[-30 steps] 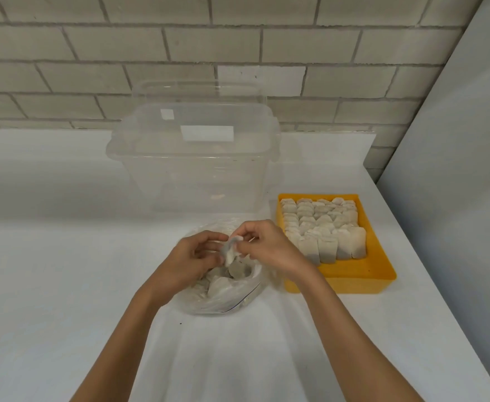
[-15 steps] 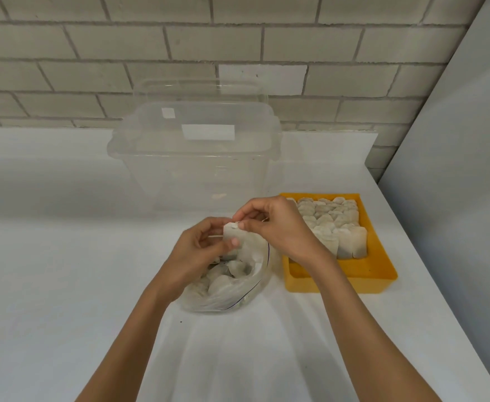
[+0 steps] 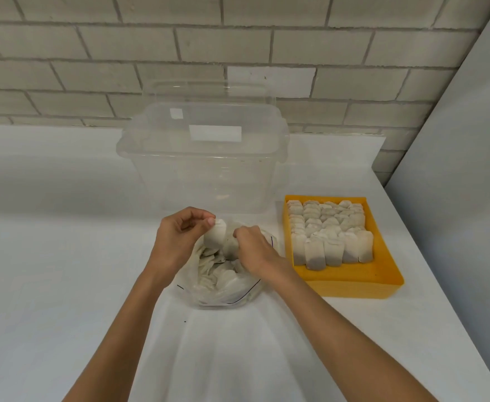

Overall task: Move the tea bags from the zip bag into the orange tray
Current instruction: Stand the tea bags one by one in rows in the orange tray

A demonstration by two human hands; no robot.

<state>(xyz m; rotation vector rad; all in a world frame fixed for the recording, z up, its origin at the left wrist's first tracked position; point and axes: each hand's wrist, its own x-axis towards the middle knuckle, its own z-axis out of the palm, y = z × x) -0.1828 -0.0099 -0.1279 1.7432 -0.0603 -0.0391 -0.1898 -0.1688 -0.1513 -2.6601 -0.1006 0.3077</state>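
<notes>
My left hand [image 3: 180,242] pinches a pale, rectangular paper tea bag [image 3: 215,237] by its top corner, between thumb and curled fingers. It holds it upright just above the mouth of the crumpled clear plastic zip bag [image 3: 232,298]. My right hand [image 3: 257,252] is close beside it, knuckles up. Its fingers are curled down over the top of a second tea bag [image 3: 230,247], which touches the first. I cannot see the fingertips clearly enough to say how firmly they grip.

The zip bag lies open on the white table [image 3: 64,271] in front of me, with a heap of loose tea bags [image 3: 216,275] inside. Just to its right, apart from it, sits the shallow orange plastic tray [image 3: 354,284]. Standing rows of tea bags [image 3: 325,227] fill its far part, and the near strip is bare. Behind the zip bag stands a big transparent plastic storage box [image 3: 203,169] against the grey brick wall [image 3: 93,53].
</notes>
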